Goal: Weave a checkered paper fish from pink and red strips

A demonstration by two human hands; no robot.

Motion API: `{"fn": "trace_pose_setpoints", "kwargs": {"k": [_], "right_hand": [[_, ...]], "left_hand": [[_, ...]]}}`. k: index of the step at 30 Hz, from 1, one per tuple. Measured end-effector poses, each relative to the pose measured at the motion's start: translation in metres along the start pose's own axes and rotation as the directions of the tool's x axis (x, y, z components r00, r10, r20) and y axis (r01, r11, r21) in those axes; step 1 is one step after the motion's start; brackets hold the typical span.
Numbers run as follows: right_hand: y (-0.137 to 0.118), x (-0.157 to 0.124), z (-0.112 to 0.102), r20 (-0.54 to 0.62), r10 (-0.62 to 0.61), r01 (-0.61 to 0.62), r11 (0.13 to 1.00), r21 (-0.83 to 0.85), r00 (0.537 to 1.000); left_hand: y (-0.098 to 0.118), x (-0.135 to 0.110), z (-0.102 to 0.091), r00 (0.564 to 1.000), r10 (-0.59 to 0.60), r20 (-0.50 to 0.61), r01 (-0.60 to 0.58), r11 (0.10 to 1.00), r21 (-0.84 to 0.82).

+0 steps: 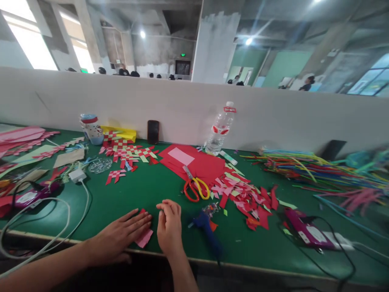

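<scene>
My left hand lies flat on the green table near its front edge, fingers stretched out and pressed over a small piece of pink and red paper. Part of that paper is hidden under the fingers. Just to the right, my right hand is raised a little with its fingers curled towards the thumb; whatever may be between them does not show. A blue glue gun lies right of this hand, somewhat blurred. Beyond both hands are scissors with one red and one yellow handle, resting partly on red paper sheets.
Cut paper scraps spread right of the scissors. Woven paper pieces are heaped at back left near a cup. A plastic bottle and a phone stand by the partition. Cables and purple devices lie at the sides.
</scene>
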State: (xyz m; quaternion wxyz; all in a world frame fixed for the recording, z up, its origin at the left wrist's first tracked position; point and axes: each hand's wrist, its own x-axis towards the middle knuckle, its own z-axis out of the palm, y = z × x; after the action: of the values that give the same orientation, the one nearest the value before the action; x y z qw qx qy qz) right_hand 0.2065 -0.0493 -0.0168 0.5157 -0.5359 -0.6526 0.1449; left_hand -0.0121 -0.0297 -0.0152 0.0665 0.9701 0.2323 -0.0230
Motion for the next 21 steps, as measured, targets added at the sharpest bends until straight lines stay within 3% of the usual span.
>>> {"fn": "trace_pose_setpoints", "kwargs": {"k": [11, 21], "right_hand": [[0.010, 0.001, 0.005, -0.106, 0.073, -0.072, 0.997, 0.015, 0.992], [0.012, 0.005, 0.010, -0.088, 0.059, -0.067, 0.994, -0.083, 0.994]], "left_hand": [[0.001, -0.001, -0.004, 1.000, 0.010, -0.012, -0.009, 0.998, 0.065], [-0.006, -0.004, 0.004, 0.983, 0.087, -0.162, -0.081, 0.996, 0.044]]}}
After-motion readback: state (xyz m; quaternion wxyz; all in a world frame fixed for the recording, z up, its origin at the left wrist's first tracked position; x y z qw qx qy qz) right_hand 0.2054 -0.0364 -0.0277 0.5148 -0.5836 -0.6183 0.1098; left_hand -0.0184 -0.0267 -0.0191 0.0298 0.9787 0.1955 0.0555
